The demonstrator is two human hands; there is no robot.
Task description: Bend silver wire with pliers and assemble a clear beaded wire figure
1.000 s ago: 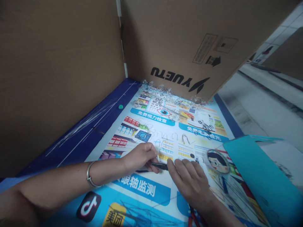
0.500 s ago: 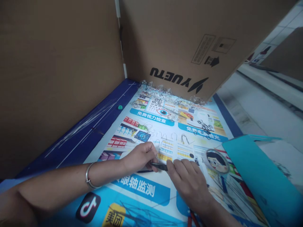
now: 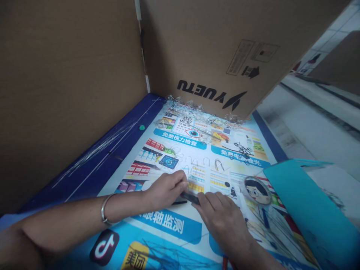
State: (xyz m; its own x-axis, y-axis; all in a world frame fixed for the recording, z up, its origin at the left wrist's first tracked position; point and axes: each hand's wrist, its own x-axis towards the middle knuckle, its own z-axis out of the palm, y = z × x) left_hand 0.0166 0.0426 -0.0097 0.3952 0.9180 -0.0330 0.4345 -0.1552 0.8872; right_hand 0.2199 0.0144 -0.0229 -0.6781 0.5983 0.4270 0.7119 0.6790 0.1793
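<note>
My right hand (image 3: 225,219) is wrapped round a pair of pliers whose dark jaws (image 3: 191,198) point left toward my other hand. Part of a red handle (image 3: 225,263) shows below the palm. My left hand (image 3: 167,189), with a silver bangle on its wrist, is closed in a pinch at the tip of the jaws. Between its fingers is what looks like a thin wire, mostly hidden. Just beyond both hands, several bent wire pieces (image 3: 206,161) lie on the printed sheet (image 3: 194,152).
Cardboard panels (image 3: 197,45) stand at the left and back. Tangled wire pieces (image 3: 202,114) line the back panel, and dark wire loops (image 3: 243,150) lie nearer. Straight wires (image 3: 98,150) rest at left, dark ones (image 3: 163,253) in front. A teal folder (image 3: 306,202) stands at right.
The plier jaws have tilted slightly, and my left fingers have curled in closer around their tip. My right hand has shifted slightly downward. The loose wires lie as before.
</note>
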